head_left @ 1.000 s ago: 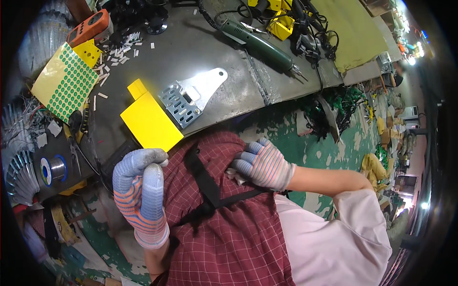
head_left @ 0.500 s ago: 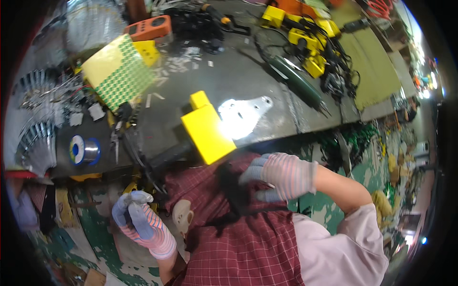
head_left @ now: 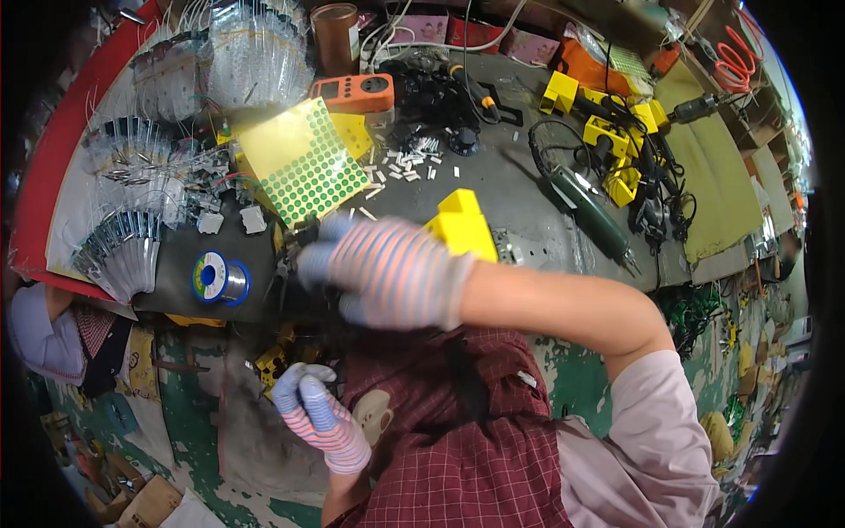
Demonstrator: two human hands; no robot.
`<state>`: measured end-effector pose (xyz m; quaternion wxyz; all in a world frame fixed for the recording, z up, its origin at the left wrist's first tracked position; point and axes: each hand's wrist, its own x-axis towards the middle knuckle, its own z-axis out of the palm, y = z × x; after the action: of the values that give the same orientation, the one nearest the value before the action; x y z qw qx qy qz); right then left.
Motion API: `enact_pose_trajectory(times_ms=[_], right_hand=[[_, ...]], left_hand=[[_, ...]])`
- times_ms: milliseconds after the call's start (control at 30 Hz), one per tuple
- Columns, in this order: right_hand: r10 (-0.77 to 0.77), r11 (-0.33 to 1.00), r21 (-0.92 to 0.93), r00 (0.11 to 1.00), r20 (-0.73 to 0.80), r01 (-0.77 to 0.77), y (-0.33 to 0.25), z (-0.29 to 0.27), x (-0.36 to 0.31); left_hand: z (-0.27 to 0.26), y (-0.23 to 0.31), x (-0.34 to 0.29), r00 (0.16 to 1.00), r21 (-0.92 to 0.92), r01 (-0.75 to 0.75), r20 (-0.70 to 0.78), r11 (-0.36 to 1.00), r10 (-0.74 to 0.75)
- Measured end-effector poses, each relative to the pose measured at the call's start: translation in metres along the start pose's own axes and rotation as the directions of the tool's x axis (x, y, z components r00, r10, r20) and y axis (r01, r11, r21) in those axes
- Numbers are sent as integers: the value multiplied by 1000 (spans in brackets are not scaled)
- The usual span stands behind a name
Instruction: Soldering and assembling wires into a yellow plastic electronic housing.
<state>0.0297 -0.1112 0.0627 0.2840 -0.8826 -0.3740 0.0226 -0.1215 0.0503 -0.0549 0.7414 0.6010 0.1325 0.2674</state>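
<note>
My right hand (head_left: 387, 273), in a striped glove with grey-blue fingertips, reaches left across the near edge of the bench. Motion smears its fingers, so I cannot tell if they hold anything. Partly behind that hand, a yellow block-shaped housing (head_left: 466, 231) rests beside a metal plate with holes (head_left: 509, 248). Dark tool handles or cables (head_left: 295, 242) lie by the fingertips, mostly hidden. Below the bench edge, in front of the apron (head_left: 458, 440), my left hand (head_left: 321, 414) is gloved alike, with fingers curled in and nothing seen in them.
A solder wire spool (head_left: 220, 280) stands near the left front edge. Behind it are a sheet of green round stickers (head_left: 308, 163), an orange meter (head_left: 356, 91) and small white pieces (head_left: 409, 158). At right lie a green power screwdriver (head_left: 588, 211) and yellow housings with black cables (head_left: 616, 136).
My right hand has moved from in front of the apron up and left over the bench edge. The view has shifted, so bench items appear farther right and lower. My left hand stays curled.
</note>
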Motion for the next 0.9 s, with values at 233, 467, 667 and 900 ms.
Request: enact_pose_trajectory(times_ms=[233,467,667,900], right_hand=[[144,555,776,884,-445,300,7,-155,-50],[51,-119,868,876,-480,483,72,-141,-132],[703,446,812,709,-57,-376,114,-73,-187],[514,827,-76,804,-298,-557,134,-60,-182]], left_hand=[[143,18,27,576,-117,-114,801,986,162],[150,14,62,326,85,-540,938,838,115],[97,11,89,361,380,-824,924,420,-128],[87,-5,75,453,478,-814,878,328,-157]])
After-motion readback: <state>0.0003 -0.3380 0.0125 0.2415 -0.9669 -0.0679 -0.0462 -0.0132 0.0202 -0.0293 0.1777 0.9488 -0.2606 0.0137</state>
